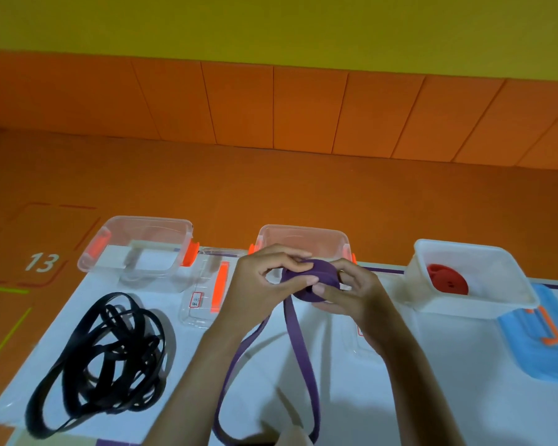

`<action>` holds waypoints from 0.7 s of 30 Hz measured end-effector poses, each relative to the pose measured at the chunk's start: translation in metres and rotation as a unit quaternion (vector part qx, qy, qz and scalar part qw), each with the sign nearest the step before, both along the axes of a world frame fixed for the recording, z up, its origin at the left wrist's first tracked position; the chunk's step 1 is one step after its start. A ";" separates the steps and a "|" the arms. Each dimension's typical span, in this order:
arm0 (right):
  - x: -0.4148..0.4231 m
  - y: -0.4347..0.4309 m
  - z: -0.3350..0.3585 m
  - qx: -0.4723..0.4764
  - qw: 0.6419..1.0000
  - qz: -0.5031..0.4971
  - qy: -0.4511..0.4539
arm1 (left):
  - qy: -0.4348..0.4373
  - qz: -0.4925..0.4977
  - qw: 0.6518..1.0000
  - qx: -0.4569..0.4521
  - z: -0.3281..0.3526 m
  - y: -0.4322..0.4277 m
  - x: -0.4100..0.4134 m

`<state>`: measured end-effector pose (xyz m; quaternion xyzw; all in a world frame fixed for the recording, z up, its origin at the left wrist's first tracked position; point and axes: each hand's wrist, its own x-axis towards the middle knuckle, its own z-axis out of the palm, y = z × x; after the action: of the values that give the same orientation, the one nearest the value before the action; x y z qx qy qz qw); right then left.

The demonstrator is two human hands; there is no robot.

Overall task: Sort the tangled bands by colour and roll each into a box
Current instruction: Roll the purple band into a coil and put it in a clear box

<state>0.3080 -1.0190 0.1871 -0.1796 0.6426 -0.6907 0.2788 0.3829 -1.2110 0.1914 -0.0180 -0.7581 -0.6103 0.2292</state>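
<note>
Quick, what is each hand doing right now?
Left hand: fingers closed on the purple band roll.
Right hand: fingers closed on the same roll.

A white "13" (41, 262) is painted on the orange floor (303, 194), well to the left of the left hand (264, 278). A small red-bordered label (196, 300) on a clear lid (207, 291) just left of that hand is too small to read.

Clear glossy plastic boxes (136, 249) — matt bands (298, 333)

Band and box colours around the purple band (310, 278)

Left of it lies a black band tangle (100, 362); right, a red roll (447, 280) in a white box (474, 278); beyond, a blue lid (541, 352); orange floor (271, 188).
</note>
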 end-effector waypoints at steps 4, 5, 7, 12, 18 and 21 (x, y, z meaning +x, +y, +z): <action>0.005 0.004 0.001 -0.048 0.998 -0.027 -0.016 | -0.034 -0.054 0.998 -0.012 0.001 -0.007 0.008; 0.008 0.004 0.001 -0.063 0.997 -0.027 -0.033 | -0.040 -0.070 0.997 0.000 0.003 -0.007 0.011; 0.015 0.004 0.002 -0.092 0.993 -0.018 -0.069 | -0.037 -0.082 0.996 0.022 0.009 -0.006 0.014; 0.027 0.012 0.011 0.006 0.999 -0.017 0.049 | -0.034 -0.019 0.999 -0.005 0.018 -0.002 0.022; 0.039 0.017 0.014 -0.023 0.996 -0.065 0.049 | 0.012 -0.004 0.999 -0.032 0.014 0.005 0.026; 0.046 0.017 0.009 -0.057 0.995 -0.087 0.008 | -0.039 -0.054 0.997 -0.049 0.014 -0.004 0.033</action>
<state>0.3537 -1.0023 0.1957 -0.1440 0.6174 -0.7465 0.2018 0.4160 -1.2154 0.2053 -0.0464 -0.7933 -0.5843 0.1645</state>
